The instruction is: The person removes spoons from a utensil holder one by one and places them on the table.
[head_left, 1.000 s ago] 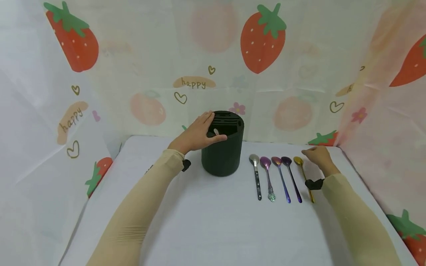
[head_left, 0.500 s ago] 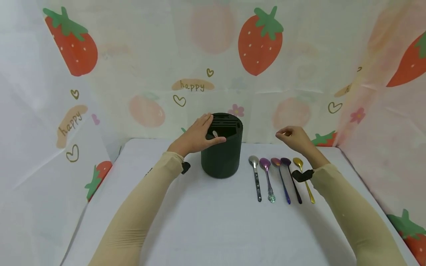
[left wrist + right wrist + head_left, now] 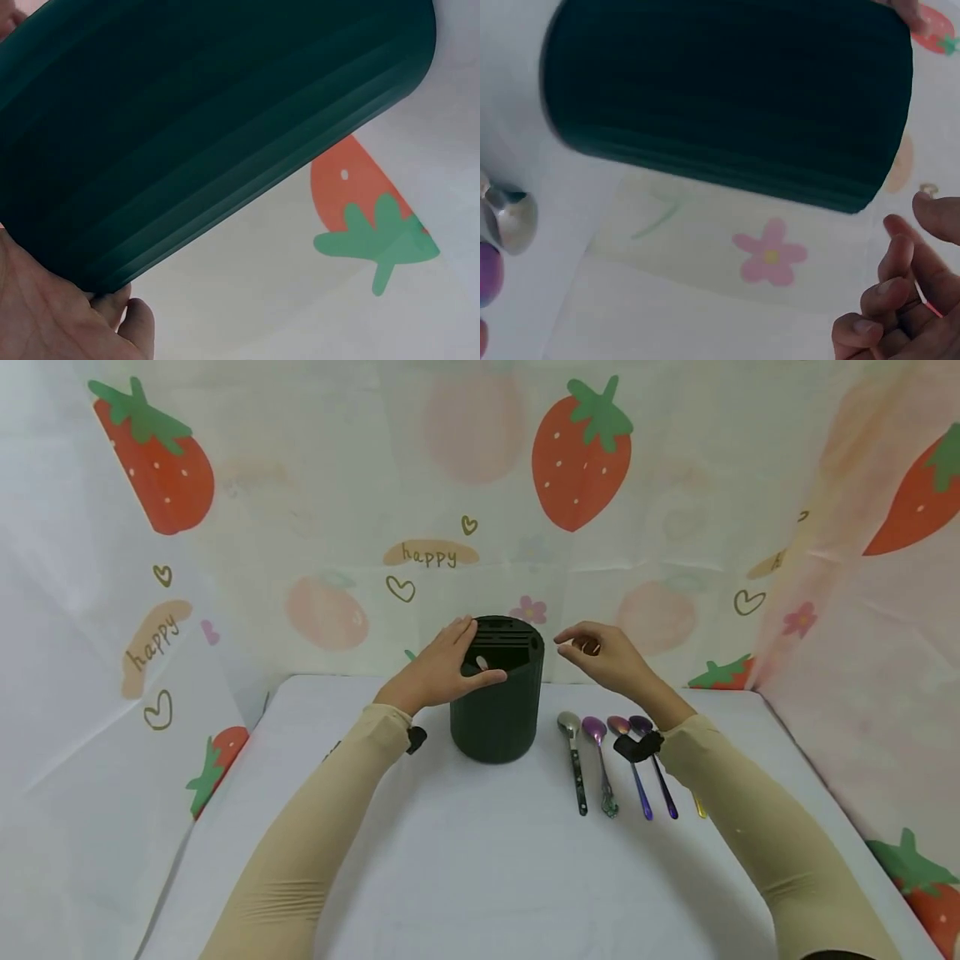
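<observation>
A dark green utensil holder (image 3: 495, 722), slotted along the back of its top, stands upright on the table. My left hand (image 3: 442, 672) holds it at the upper left, thumb across the front rim; a small pale thing (image 3: 482, 663) shows in its opening. In the air just right of the holder is my right hand (image 3: 603, 653), fingers bent, thumb and forefinger apart, nothing between them. Below it lie a silver spoon (image 3: 569, 724) with a black handle, a purple spoon (image 3: 595, 729), a reddish spoon (image 3: 642, 793) with a blue handle, and a dark spoon (image 3: 666, 793). My right forearm covers most of a gold spoon (image 3: 701, 808).
The white-covered table (image 3: 525, 877) spreads in front of the holder and the spoons. Strawberry-printed cloth (image 3: 337, 502) hangs behind the table and along both sides.
My right hand has risen from beside the gold spoon and moved left to near the holder, its forearm now over the gold spoon. My left hand stays on the holder.
</observation>
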